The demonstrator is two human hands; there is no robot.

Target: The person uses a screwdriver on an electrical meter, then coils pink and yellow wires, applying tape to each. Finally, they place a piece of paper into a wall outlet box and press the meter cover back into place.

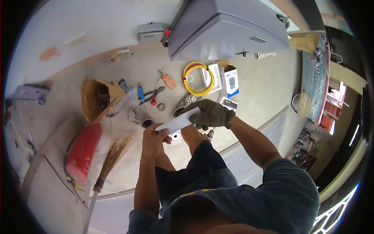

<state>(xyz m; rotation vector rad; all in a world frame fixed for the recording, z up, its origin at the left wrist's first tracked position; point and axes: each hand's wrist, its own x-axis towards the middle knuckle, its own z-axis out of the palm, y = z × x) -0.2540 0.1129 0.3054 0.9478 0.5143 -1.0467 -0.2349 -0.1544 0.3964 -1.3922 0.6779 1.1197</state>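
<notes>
A flat white rectangular piece (179, 121), perhaps folded paper or a plastic strip, is held tilted in front of me between both hands. My left hand (153, 137) is bare and pinches its lower left end between thumb and fingers. At the upper right end, my right hand (212, 114) wears a dark work glove and is closed around the piece. The glove hides that end. Below are my feet in pale perforated shoes (139, 116), with a power drill (210, 134) partly hidden behind my right hand and leg.
On the floor lie orange-handled pliers (168, 81), a coil of yellow and red wire (199, 78), an opened white box (230, 80) and a paper sack (93, 102). A grey cabinet (233, 33) stands ahead. To the left are a red fire extinguisher (83, 154) and a broom (113, 158).
</notes>
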